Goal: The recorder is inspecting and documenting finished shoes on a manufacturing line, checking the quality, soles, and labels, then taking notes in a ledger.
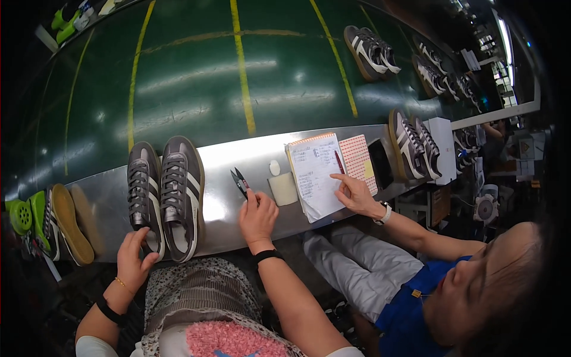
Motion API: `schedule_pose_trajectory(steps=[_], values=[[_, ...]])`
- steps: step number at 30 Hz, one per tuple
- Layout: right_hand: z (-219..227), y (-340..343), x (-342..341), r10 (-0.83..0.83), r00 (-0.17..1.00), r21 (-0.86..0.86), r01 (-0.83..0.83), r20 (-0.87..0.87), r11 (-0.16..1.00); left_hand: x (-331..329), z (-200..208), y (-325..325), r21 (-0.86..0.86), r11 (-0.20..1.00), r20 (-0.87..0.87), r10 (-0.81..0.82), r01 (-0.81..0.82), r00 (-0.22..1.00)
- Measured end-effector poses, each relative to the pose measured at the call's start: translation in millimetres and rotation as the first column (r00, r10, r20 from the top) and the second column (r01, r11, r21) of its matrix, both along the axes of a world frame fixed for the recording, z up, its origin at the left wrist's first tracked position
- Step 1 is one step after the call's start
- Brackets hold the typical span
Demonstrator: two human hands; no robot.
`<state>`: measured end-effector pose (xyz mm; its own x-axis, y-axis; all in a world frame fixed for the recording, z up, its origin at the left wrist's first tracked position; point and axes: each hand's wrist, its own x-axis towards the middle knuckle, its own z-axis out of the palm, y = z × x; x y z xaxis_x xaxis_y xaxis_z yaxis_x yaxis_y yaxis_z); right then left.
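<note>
A pair of dark grey sneakers with white stripes stands toes away on the metal ledge [229,149]. My left hand [134,259] has its thumb and fingers around the heel of the left sneaker [141,196]. Beside it stands the right sneaker [181,196], which neither hand touches. My right hand [260,217] is closed on thread snips [239,181], whose pointed dark blades stick out past the fingers. The handles are mostly hidden under that hand. Just right of the snips lie a beige pad [282,189] and a small white oval piece [274,167].
At right, a co-worker's hand [355,193] points at an open notebook [315,175] with a red pen [339,162]. Past it lie a dark phone [380,163] and more sneakers [410,146]. The green belt [190,77] carries further pairs. Far left are a tipped sneaker [71,223] and a green fan [21,215].
</note>
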<state>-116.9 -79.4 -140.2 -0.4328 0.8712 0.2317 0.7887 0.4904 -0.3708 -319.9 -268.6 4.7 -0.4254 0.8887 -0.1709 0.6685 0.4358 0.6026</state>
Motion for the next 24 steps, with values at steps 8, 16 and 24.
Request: schedule_pose_trajectory(steps=[8,16,24], values=[[13,3,-3,-0.021,0.999,0.019,0.021,0.030,1.000,-148,-128,-67,0.209,0.787,-0.459,0.603,-0.580,0.653],[4,3,0,-0.045,0.994,-0.058,0.051,0.097,0.997,-156,-169,-24,0.047,0.640,-0.776,0.507,-0.767,0.375],[3,2,0,-0.053,0.996,-0.078,0.058,0.067,0.995,-149,-160,-17,0.020,0.583,-0.755,0.541,-0.812,0.370]])
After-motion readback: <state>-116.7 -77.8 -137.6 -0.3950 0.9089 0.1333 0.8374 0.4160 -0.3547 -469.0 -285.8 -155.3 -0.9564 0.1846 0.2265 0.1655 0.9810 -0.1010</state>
